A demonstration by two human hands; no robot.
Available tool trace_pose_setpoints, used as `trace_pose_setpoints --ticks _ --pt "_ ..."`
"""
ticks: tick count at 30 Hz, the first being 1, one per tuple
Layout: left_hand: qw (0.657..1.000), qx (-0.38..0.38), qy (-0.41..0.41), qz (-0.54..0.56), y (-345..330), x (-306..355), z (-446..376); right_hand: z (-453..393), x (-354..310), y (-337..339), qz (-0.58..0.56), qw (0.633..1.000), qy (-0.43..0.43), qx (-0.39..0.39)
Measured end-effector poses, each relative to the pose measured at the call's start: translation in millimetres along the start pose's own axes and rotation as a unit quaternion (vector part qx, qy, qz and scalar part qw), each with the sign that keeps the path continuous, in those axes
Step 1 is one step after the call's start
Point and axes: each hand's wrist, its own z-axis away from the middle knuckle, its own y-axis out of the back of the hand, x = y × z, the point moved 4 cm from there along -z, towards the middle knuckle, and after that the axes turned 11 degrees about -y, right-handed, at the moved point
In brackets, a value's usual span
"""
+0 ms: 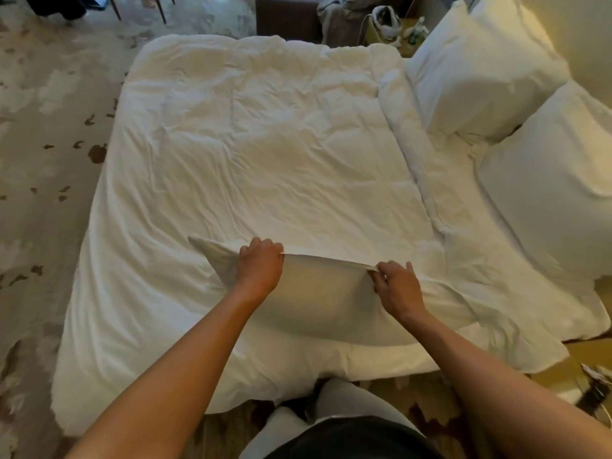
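Note:
A white pillow (318,303) in its pillowcase stands on the near part of a bed covered by a rumpled white duvet (265,144). My left hand (260,265) grips the pillow's upper edge with curled fingers. Further right, my right hand (397,286) pinches the same edge. The fabric between the two hands is pulled taut. The pillow's lower part leans toward me, and its left corner (198,241) sticks out past my left hand.
Two large white pillows (480,74) (556,180) lie at the bed's right end. Patterned carpet (39,160) borders the left side. A brown box (284,18), clothes and bottles (415,33) sit beyond the far edge. Cables and small items (596,389) lie on the floor at right.

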Motion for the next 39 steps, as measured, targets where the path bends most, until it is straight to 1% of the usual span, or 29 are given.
trace_pose_setpoints --ticks 3,7,10,13,17,20,23,24,27,28,30,32,36,39 --pt "1.000 0.004 -0.010 -0.015 5 0 5 2 1 2 -0.046 0.999 -0.001 -0.014" --pt "1.000 -0.002 -0.004 -0.003 9 -3 13 2 -2 4 -0.019 0.999 0.044 -0.003" --pt "0.998 -0.006 0.016 0.066 4 -11 17 -1 0 1 -0.025 0.998 0.058 0.009" --pt "0.988 -0.021 0.025 0.152 -4 -15 18 -3 7 0 -0.019 0.998 0.053 0.008" --pt "0.978 -0.046 0.006 0.204 -13 -6 13 0 32 3 0.007 0.999 0.035 -0.007" --pt "0.983 -0.059 -0.020 0.173 -18 2 4 -3 47 6 0.061 0.998 0.015 -0.013" --pt "0.990 -0.065 -0.042 0.117 -22 4 -5 -10 53 15 0.076 0.997 0.015 0.015" --pt "0.991 -0.061 -0.040 0.111 -21 4 -7 -11 55 17 0.071 0.997 0.016 0.019" --pt "0.992 -0.042 -0.043 0.115 -21 6 -14 -13 67 20 -0.010 1.000 -0.014 -0.001" --pt "0.991 -0.037 -0.041 0.120 -20 7 -16 -13 70 20 -0.026 1.000 -0.012 -0.003" --pt "0.991 -0.029 -0.027 0.130 -17 9 -17 -14 72 21 -0.037 0.999 0.008 -0.008" --pt "0.992 -0.027 -0.015 0.124 -14 10 -16 -17 73 23 -0.043 0.998 0.020 -0.031" --pt "0.993 -0.018 -0.001 0.118 -4 20 -10 -22 87 29 -0.008 0.995 0.064 -0.071" --pt "0.995 -0.011 0.004 0.101 9 37 -16 -26 98 44 -0.040 0.995 0.055 -0.068"
